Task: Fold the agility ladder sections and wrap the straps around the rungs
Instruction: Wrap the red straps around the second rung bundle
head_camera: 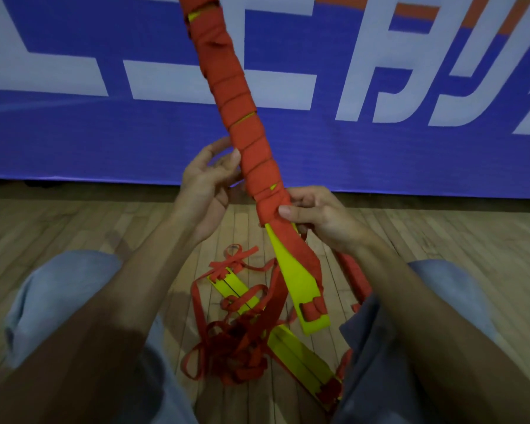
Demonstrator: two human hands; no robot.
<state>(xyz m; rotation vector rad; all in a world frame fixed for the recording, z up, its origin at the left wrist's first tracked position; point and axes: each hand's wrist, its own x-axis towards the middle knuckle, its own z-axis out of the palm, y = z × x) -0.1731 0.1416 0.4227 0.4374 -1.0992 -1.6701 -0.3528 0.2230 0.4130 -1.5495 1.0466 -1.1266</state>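
bare forearms reach out between 2 knees in pale shorts. left hand [210, 182] curls thumb and fingers round the tilted, strap-wrapped rung bundle [248, 142]; right hand [318, 217] pinches the red strap [303, 255] at the wrap's lower edge. loose rungs [231, 289] lie tangled in straps on the wooden floor [441, 240].

Cut off by the top edge: the upper end of the wrapped bundle [245, 117]. Hidden behind it, the fingertips of the left hand [205, 185], so no telling grip from mere touch. Likewise out of sight, the fingers of the right hand [318, 215], curled round its far side. Mostly covered by the right forearm [410, 286]: a second red-wrapped piece [354, 270]. Impossible to trace single straps in the tangle [236, 347] on the floor [74, 234]. Clipped on three sides and unreadable, the lettering on the banner [380, 87].
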